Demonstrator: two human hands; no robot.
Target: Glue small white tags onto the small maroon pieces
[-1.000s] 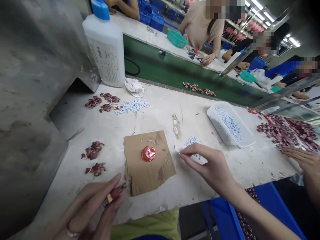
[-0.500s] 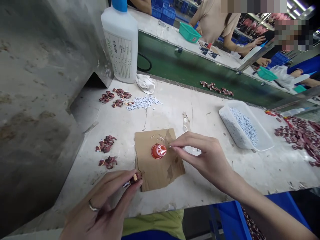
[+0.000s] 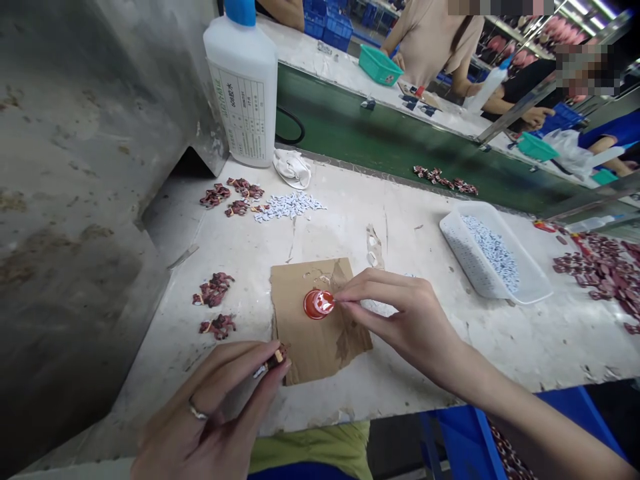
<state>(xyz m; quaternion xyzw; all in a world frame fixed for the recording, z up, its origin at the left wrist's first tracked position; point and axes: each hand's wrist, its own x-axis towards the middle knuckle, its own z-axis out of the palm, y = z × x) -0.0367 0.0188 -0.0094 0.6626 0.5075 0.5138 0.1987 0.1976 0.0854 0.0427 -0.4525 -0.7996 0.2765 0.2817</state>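
Observation:
Low on the left, my left hand pinches a small brown figurine with a tan patch and a whitish bit beneath it, just over the cardboard's left edge. My right hand has thumb and forefinger pinched together at the rim of a small red-and-white cup. A tiny pale piece seems to be in that pinch, mostly hidden by the fingertips. The cup stands on a torn sheet of brown cardboard. Two brown figurines, a larger one and a smaller one, lie left of the cardboard.
A big white bottle stands at the back left near a crumpled white cloth. Small pale-blue pieces lie in a pile; more fill a clear tub. Brown parts spread at far right. Co-workers sit across the green divider.
My right fingertips have moved slightly left and down to the cup's rim, and the pale tip they held is now mostly hidden. My left hand still holds the figurine, shifted slightly right.

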